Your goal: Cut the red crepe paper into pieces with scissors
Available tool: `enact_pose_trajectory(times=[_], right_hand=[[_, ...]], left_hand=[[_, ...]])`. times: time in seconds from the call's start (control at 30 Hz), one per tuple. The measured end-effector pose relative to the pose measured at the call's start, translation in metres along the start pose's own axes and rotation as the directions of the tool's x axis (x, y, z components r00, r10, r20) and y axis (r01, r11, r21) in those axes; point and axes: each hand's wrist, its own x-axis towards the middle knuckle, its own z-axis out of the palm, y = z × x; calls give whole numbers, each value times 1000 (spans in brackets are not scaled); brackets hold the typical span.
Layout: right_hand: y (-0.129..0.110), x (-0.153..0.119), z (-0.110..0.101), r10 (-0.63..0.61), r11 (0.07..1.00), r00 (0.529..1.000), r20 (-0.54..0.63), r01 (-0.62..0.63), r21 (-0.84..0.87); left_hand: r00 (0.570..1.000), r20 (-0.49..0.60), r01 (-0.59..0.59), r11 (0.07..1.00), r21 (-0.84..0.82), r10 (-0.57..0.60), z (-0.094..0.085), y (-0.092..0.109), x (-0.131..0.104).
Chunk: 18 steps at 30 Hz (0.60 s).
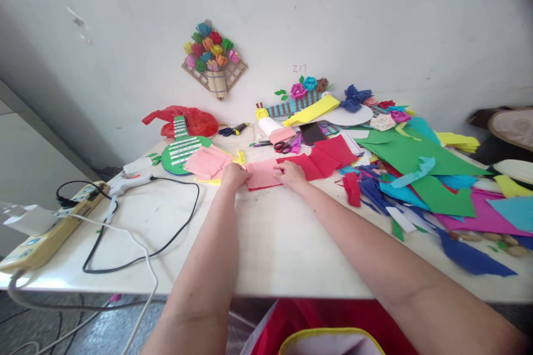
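Head view: nearest, well left of the left hand, a power strip (pixel 54 238) lies on the table (pixel 287 255), with a glue gun (pixel 134 182) beyond it. The left hand (pixel 236 176) is partly closed, its fingers bent at the left end of a pink sheet (pixel 262 172); the right hand (pixel 290 173) is loosely curled, a fingertip on the sheet's right end. Whether either pinches or only presses, I cannot tell. The sheet lies flat between them, red showing along its near edge. Just left of the left hand are pink pieces (pixel 207 161) and a green guitar (pixel 181 150); right of the right hand, red paper (pixel 331 155). Beyond that hand sit scissors (pixel 283 147) and a roll (pixel 272 127). Farthest, past the left hand, are a red bag (pixel 200 122) and a wall ornament (pixel 216 82).
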Motion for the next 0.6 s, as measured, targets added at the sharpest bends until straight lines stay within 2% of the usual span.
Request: enact_pose_trajectory(times=[0.13,0.27,0.6], right_hand=[[-1,-1,-1,1,1000,1000,-2,-1,-2],[-2,-1,-2,5,1000,1000,4,-5,-2],[0,0,-1,5,1000,1000,11,-5,-15]], left_hand=[[999,-52,5,998,60,-2,-2,-3,0],[999,-45,-7,998,64,10,-4,-5,0],[986,-3,-165,979,122,166,-11,-6,-4]])
